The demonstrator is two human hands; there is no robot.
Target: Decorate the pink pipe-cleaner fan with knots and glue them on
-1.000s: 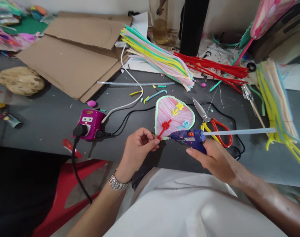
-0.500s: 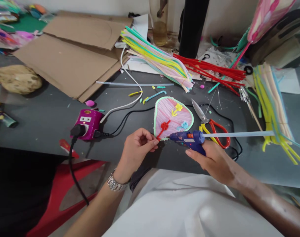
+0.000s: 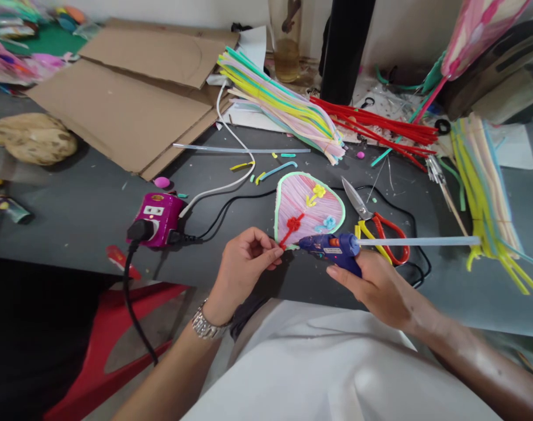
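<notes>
Pink woven fan-shaped panel point(image 3: 308, 210) in narrow pinch of L hand point(image 3: 244, 269), blue plastic hot glue gun point(image 3: 332, 250) gripped in R hand point(image 3: 380, 286)

Panel's on grey desk point(image 3: 86, 234) just past L fingertips; mint rim, red, yellow, blue curly motifs already on. Gun nozzle right at panel's lower edge, by red motif. Long clear glue stick point(image 3: 419, 241) out back of gun. Red-and-yellow-handled steel scissors point(image 3: 380, 245) just past R hand.

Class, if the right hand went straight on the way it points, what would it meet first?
Probably the lower edge of the pink craft panel, just beyond the blue glue gun's nozzle; depth unclear.
</notes>
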